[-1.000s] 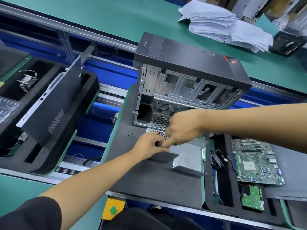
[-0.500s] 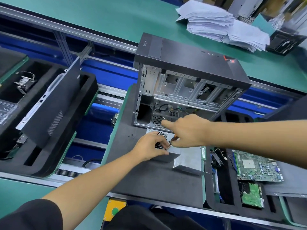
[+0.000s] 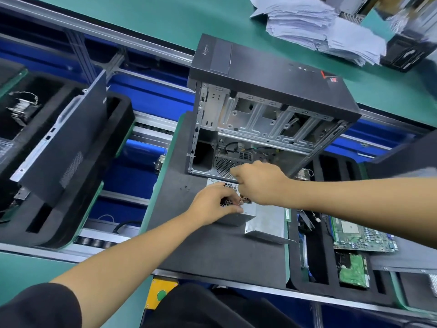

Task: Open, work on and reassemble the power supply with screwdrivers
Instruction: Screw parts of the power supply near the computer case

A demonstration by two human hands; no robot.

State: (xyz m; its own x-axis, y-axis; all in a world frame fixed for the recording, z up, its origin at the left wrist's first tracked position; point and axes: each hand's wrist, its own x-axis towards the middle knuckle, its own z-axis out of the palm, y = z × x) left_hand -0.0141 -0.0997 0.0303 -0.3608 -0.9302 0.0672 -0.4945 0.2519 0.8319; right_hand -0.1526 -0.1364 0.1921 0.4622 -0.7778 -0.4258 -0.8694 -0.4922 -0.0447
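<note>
The power supply (image 3: 266, 220), a silver metal box with a perforated grille, lies on the black mat (image 3: 201, 247) just in front of the open computer case (image 3: 272, 74). My left hand (image 3: 214, 202) holds the supply from the left, fingers curled over the grille and thumb on its near edge. My right hand (image 3: 260, 183) hovers over the supply's far end as a fist. It grips what looks like a small screwdriver (image 3: 241, 201); only a thin reddish tip shows, between the two hands. The handle is hidden inside the fist.
Two small screws (image 3: 185, 187) lie on the mat left of the supply. A foam tray at right holds a motherboard (image 3: 361, 233) and a green board (image 3: 352, 273). The case's side panel (image 3: 71, 147) leans in the left tray. Stacked papers (image 3: 319, 27) sit far right.
My right hand lifted from the supply's near top and shifted toward the case, with its arm now crossing higher. My left hand stayed on the supply.
</note>
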